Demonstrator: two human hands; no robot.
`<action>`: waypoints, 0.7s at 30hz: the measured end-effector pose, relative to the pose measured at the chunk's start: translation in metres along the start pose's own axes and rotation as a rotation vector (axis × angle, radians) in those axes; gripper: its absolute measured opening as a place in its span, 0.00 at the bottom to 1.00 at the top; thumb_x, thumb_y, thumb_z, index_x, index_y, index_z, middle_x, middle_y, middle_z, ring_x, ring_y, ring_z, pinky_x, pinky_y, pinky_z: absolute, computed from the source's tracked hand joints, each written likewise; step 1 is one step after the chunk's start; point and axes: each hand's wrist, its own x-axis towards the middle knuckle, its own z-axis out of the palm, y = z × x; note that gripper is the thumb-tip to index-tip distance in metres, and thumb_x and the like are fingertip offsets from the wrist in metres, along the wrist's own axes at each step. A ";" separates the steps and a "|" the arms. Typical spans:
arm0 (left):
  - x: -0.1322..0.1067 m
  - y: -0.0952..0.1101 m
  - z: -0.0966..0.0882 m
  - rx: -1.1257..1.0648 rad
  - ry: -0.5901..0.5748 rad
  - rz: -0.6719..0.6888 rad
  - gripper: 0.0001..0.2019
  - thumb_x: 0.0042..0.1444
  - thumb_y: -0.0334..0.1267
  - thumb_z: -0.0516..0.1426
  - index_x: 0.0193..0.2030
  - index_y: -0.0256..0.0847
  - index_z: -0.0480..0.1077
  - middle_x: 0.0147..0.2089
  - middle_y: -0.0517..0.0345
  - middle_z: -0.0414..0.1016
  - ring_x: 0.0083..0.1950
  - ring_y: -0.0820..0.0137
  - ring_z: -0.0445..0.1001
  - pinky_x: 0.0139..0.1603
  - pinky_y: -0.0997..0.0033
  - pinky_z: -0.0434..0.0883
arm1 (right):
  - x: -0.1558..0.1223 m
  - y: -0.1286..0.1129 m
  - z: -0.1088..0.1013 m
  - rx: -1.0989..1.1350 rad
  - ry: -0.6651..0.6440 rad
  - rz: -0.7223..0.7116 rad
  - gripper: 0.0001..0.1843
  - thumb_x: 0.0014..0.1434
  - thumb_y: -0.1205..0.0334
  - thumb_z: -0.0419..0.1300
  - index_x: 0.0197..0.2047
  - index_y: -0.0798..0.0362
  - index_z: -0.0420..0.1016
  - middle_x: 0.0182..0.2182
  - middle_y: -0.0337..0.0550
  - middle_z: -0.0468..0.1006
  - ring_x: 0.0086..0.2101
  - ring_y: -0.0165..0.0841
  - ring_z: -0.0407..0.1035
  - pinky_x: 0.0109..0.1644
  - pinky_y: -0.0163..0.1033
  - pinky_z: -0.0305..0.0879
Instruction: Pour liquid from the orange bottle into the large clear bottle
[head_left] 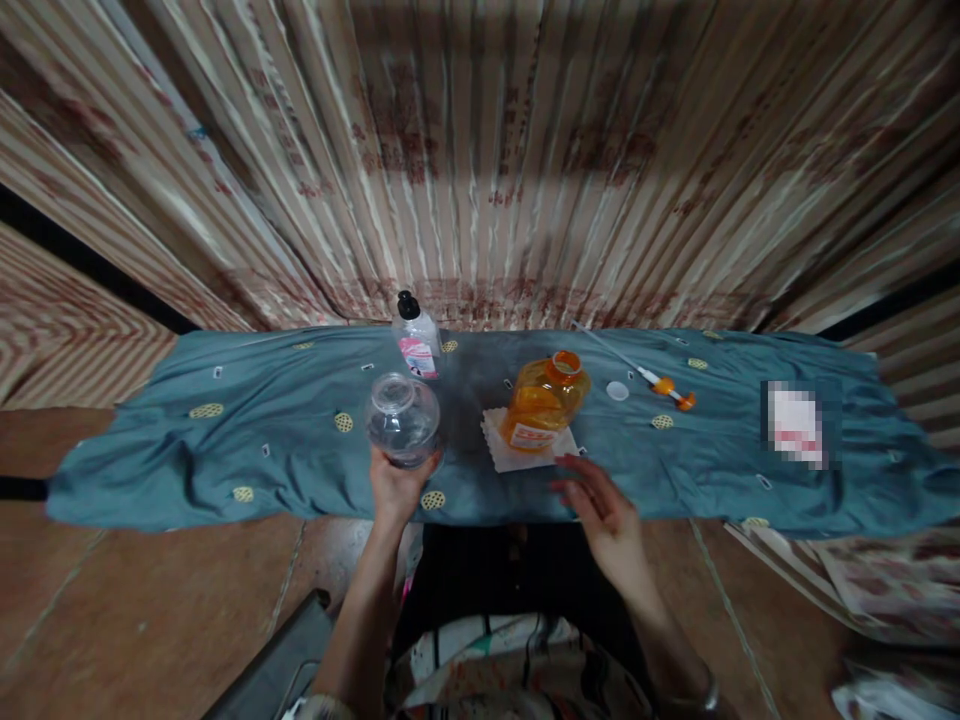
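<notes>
My left hand (401,488) is wrapped round the lower part of a clear, wide-bodied plastic bottle (403,428) with an open round mouth. Just in front of my right hand (606,510) stands an orange see-through bottle (544,405) with its mouth uncapped and a white label low on its side. That hand holds nothing, and its fingers are apart near the edge of the white cloth (506,455) under the orange bottle. An orange pump top (664,385) with a long pale tube (611,347) lies to the right, near a small white disc (617,391).
Behind the clear bottle stands a bottle with a black cap and pink label (417,345). A pixelated white and pink item (797,425) lies at the right of the table's blue-green cloth (300,430). Striped curtains (480,150) hang close behind the table.
</notes>
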 end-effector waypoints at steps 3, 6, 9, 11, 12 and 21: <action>-0.017 0.008 -0.008 0.001 -0.069 -0.001 0.21 0.77 0.53 0.72 0.65 0.41 0.82 0.61 0.49 0.88 0.57 0.57 0.89 0.61 0.47 0.89 | -0.021 -0.009 0.026 -0.034 -0.188 -0.073 0.24 0.80 0.38 0.70 0.67 0.44 0.91 0.60 0.54 0.96 0.52 0.49 0.94 0.59 0.53 0.93; -0.041 0.019 -0.013 -0.015 -0.158 0.012 0.20 0.74 0.53 0.74 0.61 0.41 0.83 0.58 0.50 0.89 0.57 0.57 0.89 0.64 0.44 0.89 | -0.027 -0.014 0.039 -0.106 -0.300 -0.174 0.29 0.78 0.41 0.73 0.75 0.44 0.87 0.69 0.56 0.92 0.62 0.53 0.92 0.72 0.60 0.89; -0.066 0.036 -0.015 -0.061 -0.279 0.030 0.28 0.55 0.51 0.83 0.57 0.43 0.85 0.56 0.47 0.92 0.58 0.50 0.91 0.65 0.40 0.90 | -0.026 -0.015 0.039 -0.147 -0.364 -0.247 0.50 0.70 0.39 0.82 0.87 0.46 0.75 0.82 0.61 0.80 0.78 0.60 0.79 0.84 0.67 0.78; -0.080 0.049 -0.015 -0.095 -0.355 0.035 0.33 0.45 0.49 0.84 0.57 0.45 0.85 0.54 0.47 0.94 0.57 0.45 0.92 0.64 0.38 0.91 | -0.025 -0.015 0.035 -0.154 -0.408 -0.261 0.65 0.62 0.36 0.87 0.91 0.48 0.67 0.86 0.65 0.73 0.84 0.62 0.71 0.87 0.69 0.74; -0.086 0.055 -0.015 -0.109 -0.396 0.038 0.33 0.43 0.48 0.83 0.56 0.45 0.85 0.54 0.47 0.94 0.57 0.43 0.92 0.64 0.36 0.91 | -0.025 -0.015 0.032 -0.152 -0.424 -0.258 0.71 0.58 0.35 0.89 0.92 0.50 0.64 0.87 0.67 0.72 0.84 0.64 0.70 0.87 0.69 0.74; -0.128 0.094 0.017 -0.236 -0.745 0.138 0.39 0.47 0.54 0.84 0.67 0.52 0.85 0.62 0.43 0.94 0.65 0.36 0.92 0.74 0.28 0.88 | -0.039 -0.002 -0.009 -0.009 -0.352 -0.122 0.50 0.46 0.26 0.91 0.64 0.44 0.91 0.59 0.55 0.95 0.65 0.67 0.89 0.78 0.70 0.84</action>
